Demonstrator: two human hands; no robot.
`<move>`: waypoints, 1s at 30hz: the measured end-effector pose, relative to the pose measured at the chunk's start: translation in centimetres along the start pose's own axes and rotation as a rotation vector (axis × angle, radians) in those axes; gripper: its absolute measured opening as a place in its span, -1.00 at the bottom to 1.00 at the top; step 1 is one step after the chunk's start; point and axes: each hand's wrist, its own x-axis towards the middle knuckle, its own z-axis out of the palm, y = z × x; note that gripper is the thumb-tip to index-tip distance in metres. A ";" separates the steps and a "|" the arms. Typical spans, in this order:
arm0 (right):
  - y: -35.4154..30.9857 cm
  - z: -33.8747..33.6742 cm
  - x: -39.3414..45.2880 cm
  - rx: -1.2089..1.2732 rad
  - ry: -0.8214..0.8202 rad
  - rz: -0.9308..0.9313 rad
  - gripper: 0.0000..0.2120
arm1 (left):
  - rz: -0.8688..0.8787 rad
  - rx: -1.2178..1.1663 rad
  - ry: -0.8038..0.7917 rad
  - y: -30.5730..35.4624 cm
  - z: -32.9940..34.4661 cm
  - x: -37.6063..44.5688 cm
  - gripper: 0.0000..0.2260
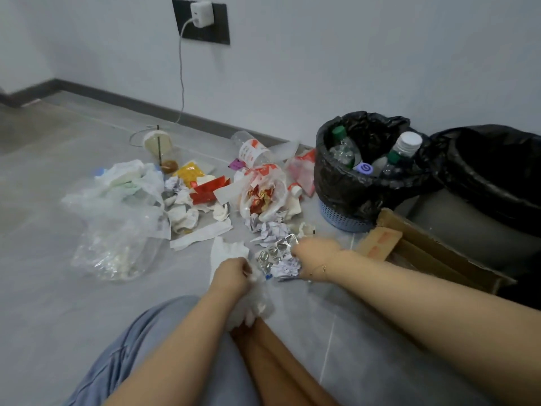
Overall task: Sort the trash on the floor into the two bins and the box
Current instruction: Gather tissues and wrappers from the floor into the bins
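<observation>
Trash litters the grey floor [44, 259] beside a bottle-filled bin [360, 183], a second bin [497, 177] and a cardboard box [433, 250]. Left hand [231, 273] pinches white tissue [251, 306] – right hand [314, 250] rests on crumpled paper [285, 266] (grip unclear).

Soft, even indoor light, moderately bright, with only faint shadows beneath the trash on the floor [58, 288]. Wide-angle distortion bends the baseboard [117, 96] and stretches the near edges. The whole frame is slightly soft; both hands are motion-blurred.
</observation>
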 end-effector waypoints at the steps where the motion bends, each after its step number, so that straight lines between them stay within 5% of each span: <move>1: -0.2 0.4 0.4 0.016 0.005 0.006 -0.68 | -0.002 -0.070 0.023 0.1 0.0 0.3 -0.86; 4: -0.4 1.6 1.1 0.052 0.030 0.028 -0.56 | -0.025 -0.235 0.092 0.2 -0.4 0.8 -0.90; 10: 0.5 3.3 0.9 0.146 0.021 0.078 -0.78 | -0.158 -0.789 -0.054 0.8 -0.6 1.0 -0.81; 13: 1.1 1.6 -0.7 0.154 0.043 0.060 -0.87 | -0.023 -0.577 0.150 1.1 -0.8 1.3 -0.83; 17: 2.0 -3.7 -3.5 0.211 0.092 0.069 -0.84 | 0.236 -0.714 0.222 2.3 -0.9 2.4 -0.86; 20: 3.1 -8.1 -5.3 0.290 0.062 0.075 -0.83 | 0.459 -0.315 0.223 2.4 0.4 4.2 -0.74; 24: 5.5 -12.3 -6.8 0.261 -0.031 0.062 -0.82 | 0.395 0.113 0.199 3.3 1.7 6.3 -0.41; 30: 8.6 -10.8 -8.3 0.540 -0.060 0.140 -0.66 | 0.426 0.150 0.281 3.9 3.3 8.0 -0.55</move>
